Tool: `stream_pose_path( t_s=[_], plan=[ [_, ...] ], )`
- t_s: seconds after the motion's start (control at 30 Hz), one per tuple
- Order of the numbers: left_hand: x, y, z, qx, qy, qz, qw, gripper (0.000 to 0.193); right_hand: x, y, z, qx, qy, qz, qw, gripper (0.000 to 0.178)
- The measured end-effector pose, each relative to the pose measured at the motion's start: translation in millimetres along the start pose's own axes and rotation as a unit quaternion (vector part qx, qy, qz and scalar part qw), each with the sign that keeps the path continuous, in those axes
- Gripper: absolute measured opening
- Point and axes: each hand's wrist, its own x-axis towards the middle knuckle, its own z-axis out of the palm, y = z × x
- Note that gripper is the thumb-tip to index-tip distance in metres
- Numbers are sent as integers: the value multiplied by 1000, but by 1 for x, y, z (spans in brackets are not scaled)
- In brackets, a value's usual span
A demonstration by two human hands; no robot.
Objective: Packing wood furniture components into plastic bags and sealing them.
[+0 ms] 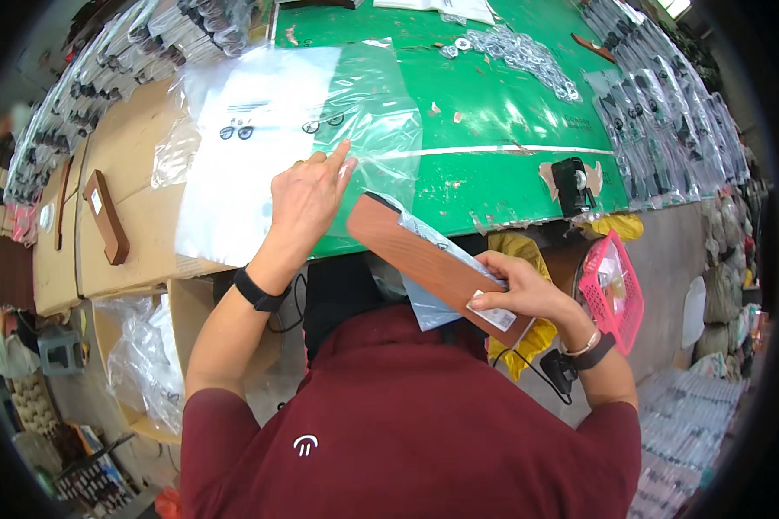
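One brown panel (433, 269) slants from the right fingers (493, 300), clamped round its labelled end, toward the half-curled, seemingly empty left fingers (341, 154) over a clear bag (386, 97), and could tip should that one-ended grip slacken.

The glossy green worktop (493, 186) bears a clear plastic bag with dark spectacle prints (277, 95), overlapping its left edge onto flat brown cardboard (143, 164), which carries an angled reddish-brown bar (106, 221). Clear ring-shaped pieces (541, 59) lie heaped toward the far right corner, a black device (571, 184) near the near right corner, stacked clear-wrapped packs (666, 130) along the right edge.
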Motion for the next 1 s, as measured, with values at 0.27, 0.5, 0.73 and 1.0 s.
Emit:
stream_pose_path(
  t_s=[0.27, 0.5, 0.73, 1.0],
  plan=[
    [-23, 76, 19, -60, 47, 137, 988, 39, 53, -11, 35, 258, 7, 74, 963, 46],
    [-28, 100, -3, -71, -20, 167, 983, 40, 96, -5, 56, 265, 79, -63, 959, 33],
    [-29, 114, -17, -230, -8, 201, 952, 49, 134, -5, 70, 345, 205, -136, 906, 39],
    [-60, 82, -55, -230, -230, 139, 935, 55, 164, 24, 62, 271, 293, -204, 894, 50]
  ],
)
